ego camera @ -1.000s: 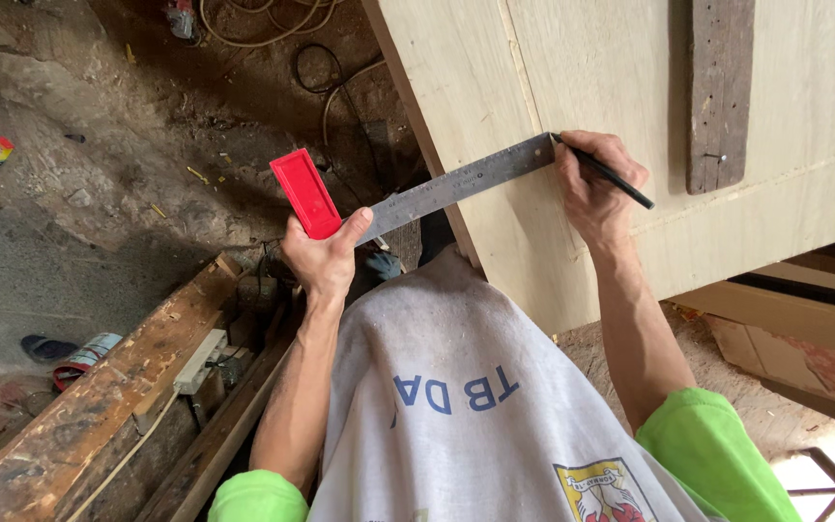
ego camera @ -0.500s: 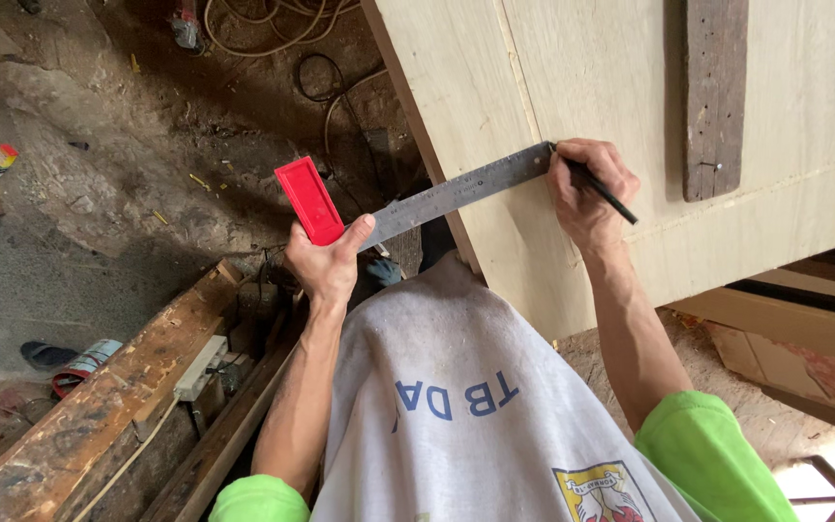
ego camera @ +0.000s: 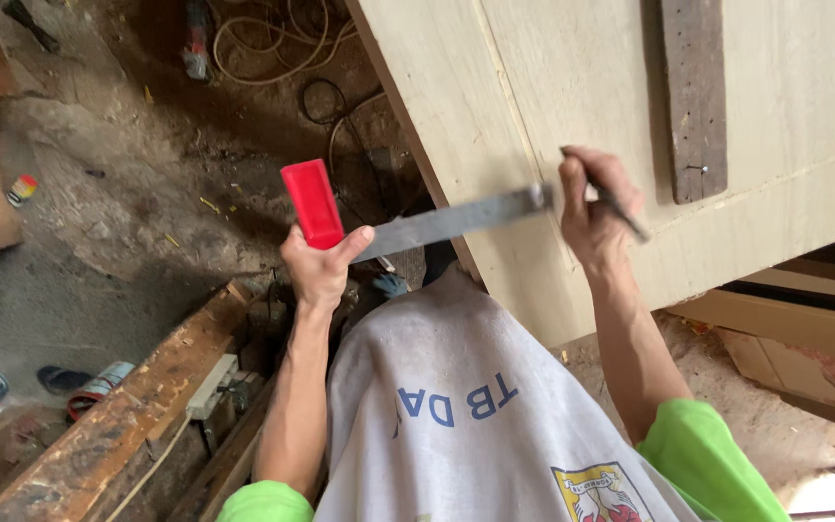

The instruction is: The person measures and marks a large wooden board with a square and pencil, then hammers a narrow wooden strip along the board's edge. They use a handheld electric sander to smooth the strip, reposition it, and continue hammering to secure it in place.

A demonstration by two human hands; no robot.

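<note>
Your left hand (ego camera: 319, 266) has its grip clenched on the red stock of the try square (ego camera: 313, 203). Its steel blade (ego camera: 451, 220) runs long-axis from that stock off to the right and slightly upward, the tip lying across the edge of the pale plywood panel (ego camera: 553, 97). Your right hand (ego camera: 591, 213), just past the blade's tip, pinches a dark pencil (ego camera: 620, 208) against the panel.

Square's blade (ego camera: 456, 220) on panel (ego camera: 553, 97), left hand (ego camera: 319, 266) beside.
</note>
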